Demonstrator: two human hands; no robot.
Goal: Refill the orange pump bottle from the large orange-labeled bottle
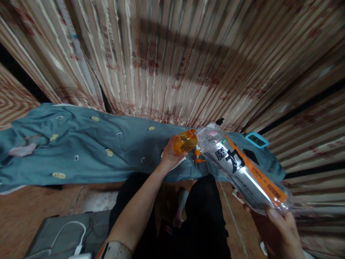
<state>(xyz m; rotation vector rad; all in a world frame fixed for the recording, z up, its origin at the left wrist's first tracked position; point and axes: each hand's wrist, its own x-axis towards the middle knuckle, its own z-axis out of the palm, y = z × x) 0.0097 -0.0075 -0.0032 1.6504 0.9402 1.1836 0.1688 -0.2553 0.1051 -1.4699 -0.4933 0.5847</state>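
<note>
My left hand (169, 155) is wrapped round a small orange bottle (184, 142) held over the edge of a teal patterned cloth (88, 144). My right hand (280, 230) grips the bottom of a large silver refill pouch (248, 171) with an orange stripe and black characters. The pouch is tilted so its clear top end (208, 135) meets the bottle's mouth. An orange pump cap (198, 156) lies on the cloth just below the bottle.
A light blue framed device (257, 139) lies on the cloth to the right. Curtains (172, 61) hang behind. A grey case with a white cable and plug (67, 233) sits on the tiled floor at lower left. My black-trousered legs (199, 219) are below.
</note>
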